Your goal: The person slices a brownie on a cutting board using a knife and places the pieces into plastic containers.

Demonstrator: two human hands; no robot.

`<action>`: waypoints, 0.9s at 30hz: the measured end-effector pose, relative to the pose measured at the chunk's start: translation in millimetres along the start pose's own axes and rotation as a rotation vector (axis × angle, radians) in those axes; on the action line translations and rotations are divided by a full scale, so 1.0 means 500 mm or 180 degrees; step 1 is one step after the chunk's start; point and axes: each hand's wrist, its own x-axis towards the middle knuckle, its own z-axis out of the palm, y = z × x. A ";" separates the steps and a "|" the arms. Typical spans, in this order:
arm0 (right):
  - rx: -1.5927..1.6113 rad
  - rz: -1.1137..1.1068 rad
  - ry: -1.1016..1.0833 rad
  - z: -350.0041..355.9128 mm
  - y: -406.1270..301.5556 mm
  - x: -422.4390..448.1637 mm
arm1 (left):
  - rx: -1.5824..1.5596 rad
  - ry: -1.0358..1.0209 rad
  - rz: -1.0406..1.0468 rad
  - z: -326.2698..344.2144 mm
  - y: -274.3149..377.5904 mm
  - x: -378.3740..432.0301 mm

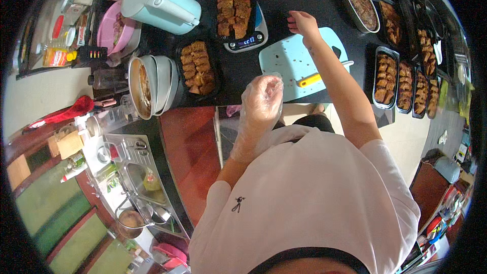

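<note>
My left hand (262, 97), in a clear plastic glove, is curled in at the counter's front edge. No object shows in it, though its palm side is hidden. Bare and empty, my right hand (303, 24) hovers past the far edge of a light blue cutting board (279, 59), fingers loosely bent. Crumbs dot the board. A yellow-handled knife (310, 80) lies on it, partly hidden by my right forearm. Beyond, a black tray of brown sliced baked pieces (234, 11) rests on a lit digital kitchen scale (245, 45). Another filled tray (197, 66) sits left of it.
Stacked oval metal pans (161, 83) stand at the counter's left edge, near a light blue pitcher (159, 3) and a pink bowl (114, 26). To the right are an oval pan with a brown loaf (360, 5) and several filled trays (385, 78). A sink (146, 182) lies left behind me.
</note>
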 end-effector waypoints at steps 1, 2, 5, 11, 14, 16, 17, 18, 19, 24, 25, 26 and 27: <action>0.0007 -0.0004 0.0006 -0.002 0.002 -0.001 | -0.0016 0.0013 0.0015 0.002 -0.001 0.000; 0.0035 -0.0020 -0.0031 -0.004 0.005 -0.003 | -0.0034 0.0026 0.0028 0.004 -0.003 -0.001; 0.0011 -0.0049 -0.0062 0.003 0.011 -0.010 | -0.0088 0.0027 -0.0026 0.004 -0.006 -0.004; -0.0193 -0.0043 -0.0423 0.046 0.028 -0.040 | 0.0039 0.0087 -0.0010 -0.006 -0.010 -0.013; -0.0493 -0.0109 -0.0719 0.085 0.032 -0.052 | 0.0053 0.0085 -0.0104 -0.014 -0.006 -0.014; -0.1059 0.0015 -0.1088 0.119 0.025 -0.076 | 0.0064 0.0135 -0.0122 -0.022 -0.009 -0.018; -0.1041 0.0011 -0.1135 0.132 0.028 -0.077 | 0.0064 0.0155 -0.0121 -0.025 -0.009 -0.018; -0.1045 0.0004 -0.1143 0.138 0.029 -0.078 | 0.0066 0.0166 -0.0118 -0.028 -0.012 -0.019; -0.1068 0.0021 -0.1108 0.145 0.031 -0.080 | 0.0089 0.0183 -0.0068 -0.030 -0.016 -0.020; -0.0903 0.0021 -0.0993 0.166 0.046 -0.069 | 0.0190 0.0239 -0.0064 -0.040 -0.025 -0.025; -0.0826 0.0030 -0.0978 0.169 0.049 -0.067 | 0.0205 0.0273 0.0018 -0.040 -0.035 -0.028; -0.0748 0.0034 -0.0956 0.170 0.050 -0.065 | 0.0216 0.0301 0.0106 -0.041 -0.036 -0.027; -0.0747 0.0025 -0.0948 0.170 0.053 -0.063 | 0.0210 0.0299 0.0117 -0.043 -0.035 -0.025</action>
